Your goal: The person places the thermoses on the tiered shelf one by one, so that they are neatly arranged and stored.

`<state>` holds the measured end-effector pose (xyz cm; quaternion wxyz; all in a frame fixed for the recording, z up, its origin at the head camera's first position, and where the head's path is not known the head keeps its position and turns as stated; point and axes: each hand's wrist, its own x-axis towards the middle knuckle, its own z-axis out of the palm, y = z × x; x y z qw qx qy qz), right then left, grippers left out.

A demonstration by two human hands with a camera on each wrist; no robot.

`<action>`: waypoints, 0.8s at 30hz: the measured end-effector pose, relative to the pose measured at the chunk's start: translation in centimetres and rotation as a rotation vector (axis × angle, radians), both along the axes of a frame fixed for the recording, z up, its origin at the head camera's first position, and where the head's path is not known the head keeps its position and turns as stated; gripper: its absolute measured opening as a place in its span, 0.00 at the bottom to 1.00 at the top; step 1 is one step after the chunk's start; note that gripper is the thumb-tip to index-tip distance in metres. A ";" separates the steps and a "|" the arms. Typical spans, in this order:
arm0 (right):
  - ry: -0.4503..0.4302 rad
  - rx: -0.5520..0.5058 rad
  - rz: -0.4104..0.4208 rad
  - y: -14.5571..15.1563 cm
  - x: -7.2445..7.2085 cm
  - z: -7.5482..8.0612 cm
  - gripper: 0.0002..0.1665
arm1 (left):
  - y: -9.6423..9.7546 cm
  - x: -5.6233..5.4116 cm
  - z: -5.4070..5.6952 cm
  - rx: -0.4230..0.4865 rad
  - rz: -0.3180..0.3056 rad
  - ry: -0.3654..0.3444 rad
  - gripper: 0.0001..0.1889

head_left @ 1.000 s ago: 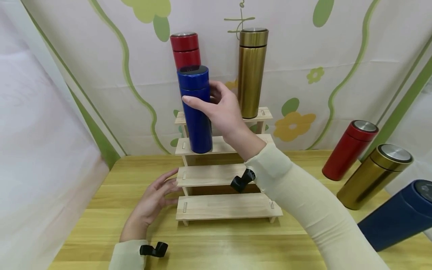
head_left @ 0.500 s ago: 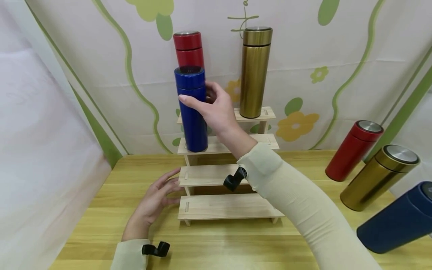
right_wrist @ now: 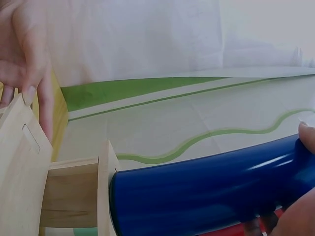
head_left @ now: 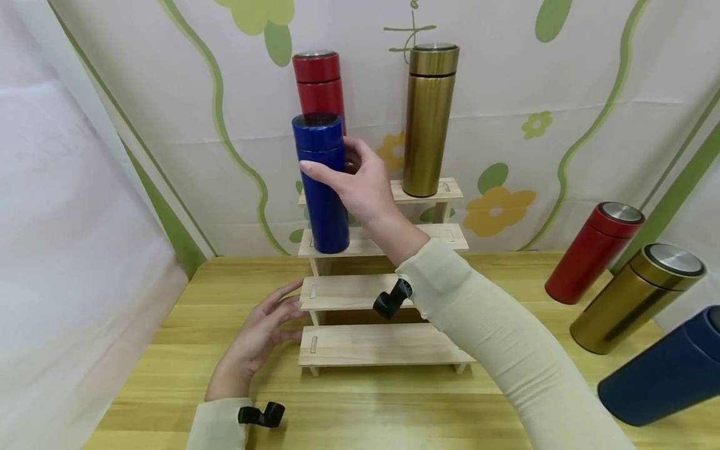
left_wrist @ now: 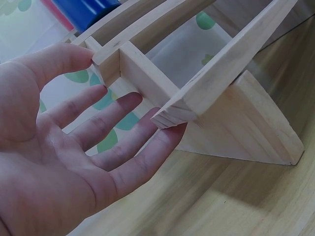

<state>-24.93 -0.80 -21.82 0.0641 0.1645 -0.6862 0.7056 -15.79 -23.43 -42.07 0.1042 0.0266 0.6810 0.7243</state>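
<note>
My right hand (head_left: 368,187) grips a blue thermos flask (head_left: 326,209) round its upper body, thumb in front. The flask stands upright at the left end of the second-highest step of a wooden tiered stand (head_left: 388,347); its base meets the board in the right wrist view. Behind it, a red thermos flask (head_left: 319,87) is partly hidden. At the right end of the top step stands a gold thermos flask (head_left: 429,125). My left hand (head_left: 255,334) is at the stand's left side, fingers spread and loosely bent. In the left wrist view, its thumb and little finger touch step ends.
On the table's right side stand another red flask (head_left: 593,253), a gold flask (head_left: 635,300) and a dark blue flask (head_left: 664,369). A patterned curtain (head_left: 506,81) hangs close behind the stand. Pale cloth (head_left: 84,250) hangs at the left.
My right hand and the blue thermos flask have shifted slightly left along the step, mostly in the first half second. The left hand stays at the stand. The head view has turned slightly left.
</note>
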 end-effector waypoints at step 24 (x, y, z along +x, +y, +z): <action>-0.005 0.111 -0.083 -0.7 0.2 0.4 0.46 | -0.1 0.0 -0.1 0.008 -0.017 0.001 0.32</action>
